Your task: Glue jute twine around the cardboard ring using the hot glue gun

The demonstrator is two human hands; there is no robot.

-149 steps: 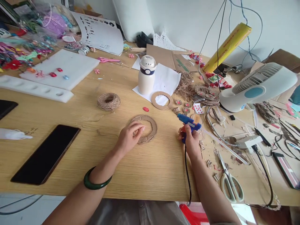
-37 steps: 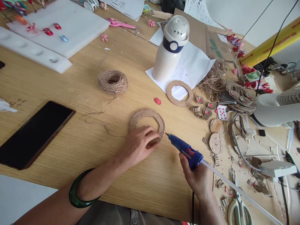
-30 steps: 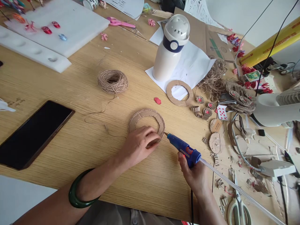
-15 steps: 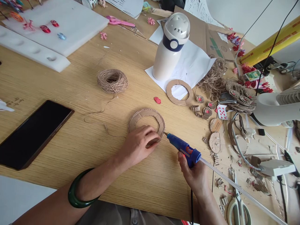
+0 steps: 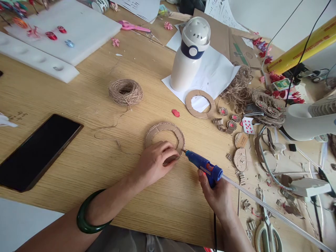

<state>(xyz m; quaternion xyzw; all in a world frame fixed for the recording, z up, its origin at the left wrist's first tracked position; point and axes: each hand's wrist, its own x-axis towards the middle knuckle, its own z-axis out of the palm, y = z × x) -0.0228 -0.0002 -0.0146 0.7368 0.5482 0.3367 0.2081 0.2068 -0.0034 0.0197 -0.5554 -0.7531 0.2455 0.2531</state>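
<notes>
A cardboard ring (image 5: 179, 134) with twine along its outer edge lies on the table. My left hand (image 5: 159, 159) is closed on the ring's near side, fingers bent over its rim. In my right hand (image 5: 216, 192) is a blue glue gun (image 5: 198, 161) with a long clear glue stick out of its back. The gun's nozzle points left and meets, or nearly meets, the ring's right outer edge. Loose twine runs from under my left hand to a twine ball (image 5: 126, 92) behind and to the left.
A phone (image 5: 38, 150) lies at the left. Behind the ring are red discs (image 5: 175, 113), a second cardboard ring (image 5: 191, 108) and a white bottle (image 5: 185, 68). Scissors (image 5: 266, 227), cardboard scraps and cables cover the right side. White foam (image 5: 86, 28) lies at the back left.
The glue gun and my right hand have shifted slightly left, bringing the nozzle closer to the ring's edge. My left hand keeps its hold on the ring.
</notes>
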